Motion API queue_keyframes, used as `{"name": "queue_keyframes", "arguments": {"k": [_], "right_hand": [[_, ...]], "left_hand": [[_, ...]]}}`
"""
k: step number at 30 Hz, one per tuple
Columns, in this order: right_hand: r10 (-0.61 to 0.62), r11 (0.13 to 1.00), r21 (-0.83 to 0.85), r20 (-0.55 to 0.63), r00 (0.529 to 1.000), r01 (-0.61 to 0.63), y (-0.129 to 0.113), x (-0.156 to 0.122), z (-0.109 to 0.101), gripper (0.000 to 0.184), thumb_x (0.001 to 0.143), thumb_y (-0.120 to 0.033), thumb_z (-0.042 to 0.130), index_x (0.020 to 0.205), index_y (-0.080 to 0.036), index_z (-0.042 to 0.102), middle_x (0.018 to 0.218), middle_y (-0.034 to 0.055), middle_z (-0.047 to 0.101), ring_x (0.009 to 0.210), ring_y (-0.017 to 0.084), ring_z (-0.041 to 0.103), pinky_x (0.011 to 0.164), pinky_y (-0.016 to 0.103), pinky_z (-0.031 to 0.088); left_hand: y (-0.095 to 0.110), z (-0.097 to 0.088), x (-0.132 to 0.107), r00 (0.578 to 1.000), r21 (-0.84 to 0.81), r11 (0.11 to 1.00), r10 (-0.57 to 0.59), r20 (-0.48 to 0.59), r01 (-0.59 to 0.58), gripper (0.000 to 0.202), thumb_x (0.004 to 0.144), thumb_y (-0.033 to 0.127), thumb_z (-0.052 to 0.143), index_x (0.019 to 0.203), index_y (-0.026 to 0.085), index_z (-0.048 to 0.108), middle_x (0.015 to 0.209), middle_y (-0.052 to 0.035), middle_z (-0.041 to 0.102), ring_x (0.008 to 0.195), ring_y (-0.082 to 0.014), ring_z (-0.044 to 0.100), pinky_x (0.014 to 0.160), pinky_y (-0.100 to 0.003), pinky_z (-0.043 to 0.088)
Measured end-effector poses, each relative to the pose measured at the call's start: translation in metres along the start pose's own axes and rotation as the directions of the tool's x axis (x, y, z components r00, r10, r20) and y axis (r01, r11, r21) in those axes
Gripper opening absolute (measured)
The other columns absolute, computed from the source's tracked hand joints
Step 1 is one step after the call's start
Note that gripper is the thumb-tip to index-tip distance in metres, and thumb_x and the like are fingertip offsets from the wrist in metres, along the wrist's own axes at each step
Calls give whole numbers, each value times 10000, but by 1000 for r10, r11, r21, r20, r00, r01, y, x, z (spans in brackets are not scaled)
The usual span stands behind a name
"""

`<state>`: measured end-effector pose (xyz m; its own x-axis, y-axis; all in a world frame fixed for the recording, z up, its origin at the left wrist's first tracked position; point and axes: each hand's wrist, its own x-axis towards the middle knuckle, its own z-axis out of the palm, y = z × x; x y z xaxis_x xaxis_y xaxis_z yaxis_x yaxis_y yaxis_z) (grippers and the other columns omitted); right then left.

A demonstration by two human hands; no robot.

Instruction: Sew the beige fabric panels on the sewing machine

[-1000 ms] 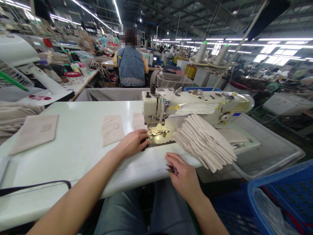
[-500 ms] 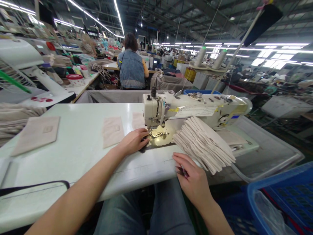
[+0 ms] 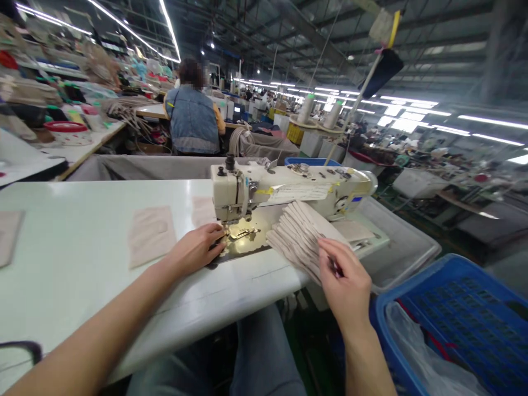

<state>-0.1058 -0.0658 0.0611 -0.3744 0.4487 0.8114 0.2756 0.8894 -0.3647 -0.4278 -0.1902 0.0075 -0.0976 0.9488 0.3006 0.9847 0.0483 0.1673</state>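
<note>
My left hand [image 3: 197,248] lies on the white table [image 3: 82,220] with its fingers loosely flat, the tips at the lit needle plate [image 3: 241,242] under the presser foot of the cream sewing machine [image 3: 289,190]. It holds nothing. My right hand [image 3: 345,278] rests on the near edge of a fanned stack of beige fabric pieces [image 3: 292,234] to the right of the needle. Its fingers are closed round a small dark tool that looks like thread snips [image 3: 336,269].
Two flat beige pieces [image 3: 150,242] [image 3: 203,210] lie left of the machine. A grey tub [image 3: 408,247] and a blue crate [image 3: 454,308] stand at my right. Thread cones [image 3: 305,109] rise behind the machine. A person in a denim vest [image 3: 192,121] sits ahead, back turned.
My right hand moved right and forward from the table's front edge onto the fabric stack. The view swung to the right. My left hand stayed at the needle plate.
</note>
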Motion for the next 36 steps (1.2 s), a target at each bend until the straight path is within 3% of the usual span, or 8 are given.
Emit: {"name": "queue_keyframes", "arguments": {"k": [3,13,18,21,24,29,32,36], "right_hand": [[36,988,-147,-37,999,-41,20,13,-12,164,954,-220,573,1028,-198,718,1048,78,736,997,202,693,883,324,532],[181,946,-306,217,959,-110,40,31,-21,237,973,-345,532,901,-228,725,962,43,748,845,216,688,740,309,483],[51,942,-324,-128,990,-90,33,36,-32,210,958,-296,544,886,-184,707,905,68,725,796,190,645,723,278,456],[32,922,-347,-373,927,-172,21,38,-39,202,943,-301,579,906,-161,720,794,49,696,645,152,573,643,263,419],[198,942,-160,-451,870,-297,4,38,-42,231,913,-361,618,919,-153,719,749,35,671,646,154,569,618,255,411],[553,807,270,-34,833,-525,-24,17,-25,308,882,-487,641,863,-182,671,644,-19,571,582,135,506,518,230,354],[598,652,400,250,761,-644,-43,-10,5,375,898,-552,619,875,-180,658,646,-20,551,559,124,462,496,227,340],[547,503,432,512,663,-749,-69,-42,43,388,918,-566,593,897,-184,656,659,-15,555,570,129,466,498,231,351]], "left_hand": [[-6,3,2,1000,-17,1000,-7,10,7,467,999,466,353,1080,172,707,1181,-139,663,996,-279,677,878,-378,550],[-3,2,3,999,-69,997,-39,-11,38,468,970,479,380,1055,182,731,1184,-142,675,1009,-300,682,893,-399,548],[-1,6,2,996,-69,995,-73,-42,70,454,967,468,388,1108,178,708,1202,-143,673,1059,-303,663,954,-418,527],[-1,12,0,995,-54,995,-83,-52,80,467,975,460,373,1161,164,684,1231,-154,658,1118,-315,638,1004,-448,499],[-6,14,-7,992,-46,993,-113,-51,110,474,970,470,385,1206,168,664,1259,-158,645,1156,-332,618,1026,-469,479],[-10,-8,-33,952,-60,950,-306,-5,305,529,910,580,454,1070,135,692,1177,-207,661,1075,-405,631,981,-559,471],[21,-33,-52,934,-366,869,-359,-1,333,660,775,733,592,1101,166,684,1173,-180,679,1112,-409,613,1012,-557,449],[90,-56,-60,955,-927,338,-289,61,161,765,791,776,567,1284,193,613,1203,-142,689,1140,-335,619,944,-424,509]]}}
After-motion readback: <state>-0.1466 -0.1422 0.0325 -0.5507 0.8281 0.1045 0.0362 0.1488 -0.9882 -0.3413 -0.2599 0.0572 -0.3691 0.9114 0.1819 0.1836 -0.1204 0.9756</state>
